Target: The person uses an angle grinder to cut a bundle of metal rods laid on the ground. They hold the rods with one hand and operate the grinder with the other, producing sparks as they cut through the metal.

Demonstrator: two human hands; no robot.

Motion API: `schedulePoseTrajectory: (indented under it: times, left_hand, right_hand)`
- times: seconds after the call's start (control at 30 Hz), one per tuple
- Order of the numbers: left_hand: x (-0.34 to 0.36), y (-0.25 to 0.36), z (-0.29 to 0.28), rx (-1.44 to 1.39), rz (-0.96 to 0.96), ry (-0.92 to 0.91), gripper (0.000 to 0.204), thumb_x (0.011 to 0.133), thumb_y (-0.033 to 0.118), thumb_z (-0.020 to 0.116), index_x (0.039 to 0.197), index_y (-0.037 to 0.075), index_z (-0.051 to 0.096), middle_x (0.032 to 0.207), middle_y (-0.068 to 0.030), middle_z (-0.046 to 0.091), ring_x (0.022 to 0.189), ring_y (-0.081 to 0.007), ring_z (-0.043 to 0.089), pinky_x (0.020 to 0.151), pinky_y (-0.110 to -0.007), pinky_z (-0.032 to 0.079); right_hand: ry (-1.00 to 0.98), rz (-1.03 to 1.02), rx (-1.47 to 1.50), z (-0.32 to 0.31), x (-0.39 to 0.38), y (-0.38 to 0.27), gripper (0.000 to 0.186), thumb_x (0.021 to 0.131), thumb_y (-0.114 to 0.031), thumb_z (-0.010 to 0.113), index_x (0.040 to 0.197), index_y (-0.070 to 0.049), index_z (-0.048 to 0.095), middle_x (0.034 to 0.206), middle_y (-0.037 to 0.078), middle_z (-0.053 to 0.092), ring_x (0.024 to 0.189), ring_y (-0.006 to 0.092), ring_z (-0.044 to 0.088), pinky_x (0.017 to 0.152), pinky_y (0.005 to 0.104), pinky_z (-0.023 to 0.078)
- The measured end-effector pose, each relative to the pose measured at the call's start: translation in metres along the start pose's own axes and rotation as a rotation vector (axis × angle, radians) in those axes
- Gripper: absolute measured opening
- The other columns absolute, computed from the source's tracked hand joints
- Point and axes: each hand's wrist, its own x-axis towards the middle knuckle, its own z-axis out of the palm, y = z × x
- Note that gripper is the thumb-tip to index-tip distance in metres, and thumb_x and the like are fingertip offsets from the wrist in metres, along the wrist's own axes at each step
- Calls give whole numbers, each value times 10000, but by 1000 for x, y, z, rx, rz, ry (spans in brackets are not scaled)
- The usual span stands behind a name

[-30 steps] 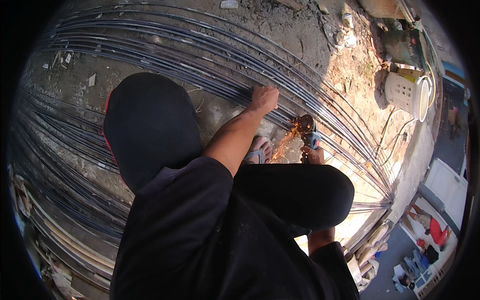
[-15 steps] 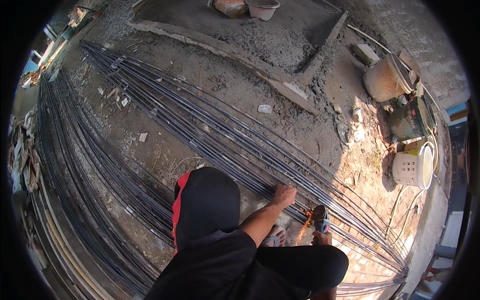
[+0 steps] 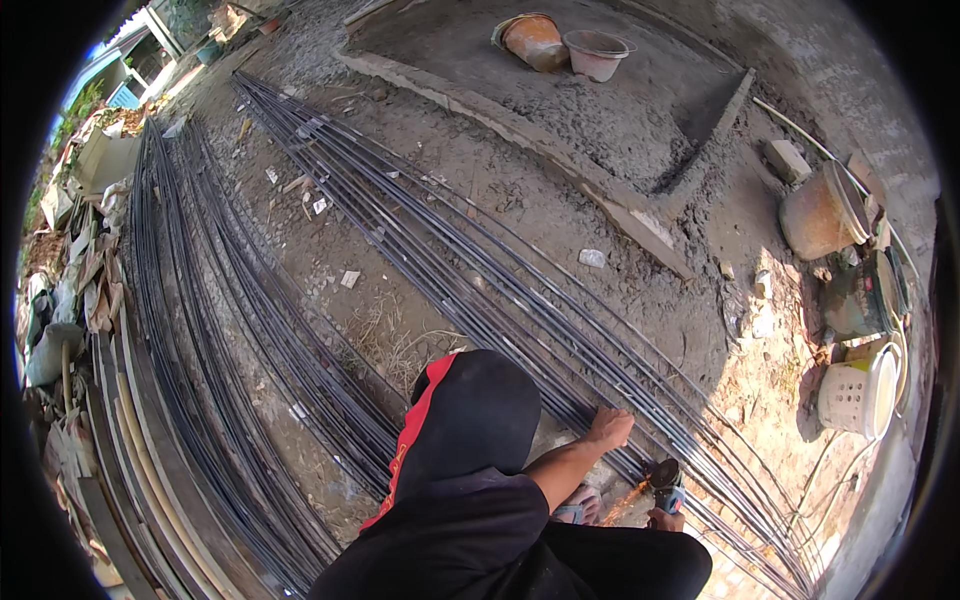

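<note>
My left hand (image 3: 610, 428) is closed around a steel reinforcing bar in a long bundle of rebar (image 3: 465, 255) on the ground. A short way to the right, my right hand (image 3: 664, 520) grips a small angle grinder (image 3: 668, 492) with a dark round disc. The disc meets the bars just beyond my left hand, and orange sparks (image 3: 632, 500) spray down toward my sandalled foot (image 3: 580, 505). My bent left knee in dark trousers with a red stripe (image 3: 412, 430) hides part of the bundle. Most of my right forearm is hidden by my other leg.
A second rebar bundle (image 3: 200, 330) lies to the left, beside wooden planks (image 3: 130, 440). Ahead runs a low concrete edge (image 3: 480, 115) with two buckets (image 3: 597, 55) beyond. At right stand a stained bucket (image 3: 815, 215), a dark container (image 3: 855, 300) and a perforated white basket (image 3: 845, 395).
The whole view has shifted, so everything sits farther right and lower. The spark spray looks smaller now. Both hands keep their grip at the bars.
</note>
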Motion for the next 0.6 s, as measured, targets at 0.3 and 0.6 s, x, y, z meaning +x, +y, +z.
schedulePoseTrajectory:
  times: [0.3, 0.6]
  left_hand:
    - [-1, 3, -17, 109, 5, -102, 352, 714, 339, 873, 929, 84, 761, 987, -160, 751, 977, -345, 727, 848, -464, 549]
    - [2, 6, -23, 107, -66, -235, 422, 799, 327, 836, 1092, 56, 697, 1151, -153, 691, 1146, -346, 640, 1003, -499, 450]
  right_hand:
    - [-48, -50, -15, 4, -12, -29, 204, 750, -188, 720, 756, -11, 618, 588, 104, 581, 464, 231, 589, 440, 364, 447]
    - [-12, -135, -161, 6, 10, -26, 257, 771, -192, 749, 845, 39, 665, 664, 112, 623, 548, 234, 631, 495, 381, 467]
